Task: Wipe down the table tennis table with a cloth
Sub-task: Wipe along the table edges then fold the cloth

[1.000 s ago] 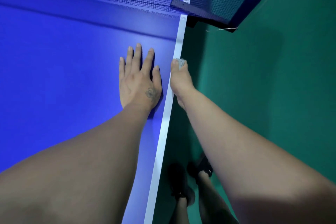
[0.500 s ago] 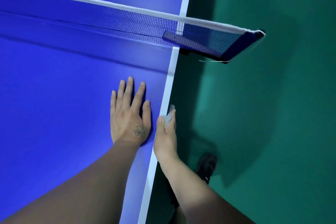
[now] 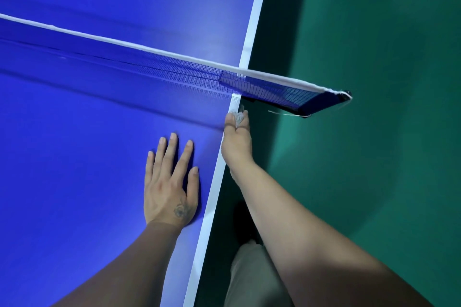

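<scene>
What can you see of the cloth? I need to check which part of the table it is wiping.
The cloth is a small, crumpled, pale grey-white wad, mostly hidden inside the right hand, whose fingers curl round it. Only its bunched top shows. It sits at the white side edge of the table, just short of the net. Whether it presses on the edge cannot be told.

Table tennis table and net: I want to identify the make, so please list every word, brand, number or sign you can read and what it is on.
None can be read.
Table: no lettering, only a white edge line.
Net: no label shows.
Left hand: a small dark mark, too blurred to read.
Cloth in the right hand: no print visible.
</scene>
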`<state>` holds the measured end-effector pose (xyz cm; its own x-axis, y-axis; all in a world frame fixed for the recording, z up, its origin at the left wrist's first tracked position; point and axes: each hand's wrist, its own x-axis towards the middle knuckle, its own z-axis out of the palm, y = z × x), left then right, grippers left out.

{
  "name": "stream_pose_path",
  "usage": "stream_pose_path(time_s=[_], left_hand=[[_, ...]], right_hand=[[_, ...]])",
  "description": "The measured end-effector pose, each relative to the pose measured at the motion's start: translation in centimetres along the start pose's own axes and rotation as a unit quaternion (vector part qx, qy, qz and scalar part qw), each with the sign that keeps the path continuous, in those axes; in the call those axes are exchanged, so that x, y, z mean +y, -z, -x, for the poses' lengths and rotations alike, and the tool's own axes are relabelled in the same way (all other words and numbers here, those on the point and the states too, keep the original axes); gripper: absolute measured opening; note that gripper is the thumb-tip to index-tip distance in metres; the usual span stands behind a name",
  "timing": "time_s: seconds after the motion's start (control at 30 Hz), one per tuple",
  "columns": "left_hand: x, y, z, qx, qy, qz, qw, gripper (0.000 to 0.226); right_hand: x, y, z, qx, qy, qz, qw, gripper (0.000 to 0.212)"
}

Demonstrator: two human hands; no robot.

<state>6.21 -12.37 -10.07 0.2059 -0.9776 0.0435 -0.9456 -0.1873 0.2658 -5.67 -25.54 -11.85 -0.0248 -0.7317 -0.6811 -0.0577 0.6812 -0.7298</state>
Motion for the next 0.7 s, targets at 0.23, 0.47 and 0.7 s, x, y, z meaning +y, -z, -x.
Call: stream_pose_path(time_s=[0.23, 0.47, 0.7], left_hand=[[-0.1, 0.1, -0.1, -0.011, -0.004, -0.008, 1.0, 0.056], [0.6, 0.7, -0.6, -0.017, 0.006, 0.006, 1.0, 0.055], [4.3, 5.3, -5.0, 0.099, 0.167, 0.188, 0.963, 0.046]], right_hand=[[0.7, 4.1, 1.4, 0.007, 0.013, 0.016, 1.0, 0.045], [1.4, 14.0, 3.5, 0.062, -0.094, 0.007, 0.994, 0.027], [-6.3, 21.9, 0.5, 0.081, -0.009, 0.029, 0.996, 0.039]])
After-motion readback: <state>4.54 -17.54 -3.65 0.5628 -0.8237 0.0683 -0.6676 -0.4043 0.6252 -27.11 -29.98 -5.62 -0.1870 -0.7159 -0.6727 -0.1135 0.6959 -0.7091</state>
